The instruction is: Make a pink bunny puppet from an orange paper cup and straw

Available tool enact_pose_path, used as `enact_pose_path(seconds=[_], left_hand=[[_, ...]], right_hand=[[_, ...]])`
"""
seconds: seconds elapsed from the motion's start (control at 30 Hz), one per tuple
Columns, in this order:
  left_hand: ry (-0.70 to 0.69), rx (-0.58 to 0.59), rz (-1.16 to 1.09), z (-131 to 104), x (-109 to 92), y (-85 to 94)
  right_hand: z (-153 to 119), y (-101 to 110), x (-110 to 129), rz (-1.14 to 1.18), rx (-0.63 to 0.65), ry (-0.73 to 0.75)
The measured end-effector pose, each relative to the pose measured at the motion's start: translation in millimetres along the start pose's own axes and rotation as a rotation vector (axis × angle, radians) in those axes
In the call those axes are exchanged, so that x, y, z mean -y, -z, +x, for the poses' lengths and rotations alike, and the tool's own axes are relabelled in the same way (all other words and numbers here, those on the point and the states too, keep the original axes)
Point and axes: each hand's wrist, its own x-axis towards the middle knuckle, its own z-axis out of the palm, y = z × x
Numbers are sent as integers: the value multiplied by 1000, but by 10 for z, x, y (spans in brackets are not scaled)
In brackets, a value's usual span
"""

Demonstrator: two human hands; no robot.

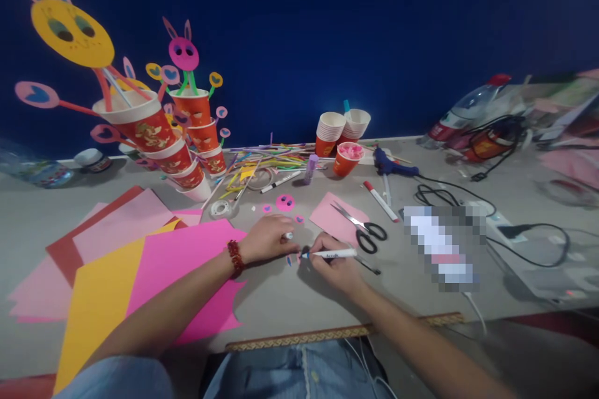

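Note:
A white marker lies in the closed fingers of my right hand, its dark tip pointing left onto a tiny pink paper piece. My left hand rests on the table just left of the tip, its fingers bent around what looks like a marker cap. Its fingertips are by the paper piece. A small pink ear-shaped piece with blue on it lies below them. Beyond my left hand are a pink paper face with dark eyes and small pink rounds.
Black-handled scissors lie on pink paper. Coloured sheets spread under my left forearm. Decorated cup figures stand back left. A glue gun, a red-capped marker, cups and cables sit farther right.

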Motion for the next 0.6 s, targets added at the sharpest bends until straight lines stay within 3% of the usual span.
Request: enact_pose_path(seconds=[0.6], left_hand=[[-17,29,119,18,-34,12]], right_hand=[[-21,-27,-11,-41,38,-40]])
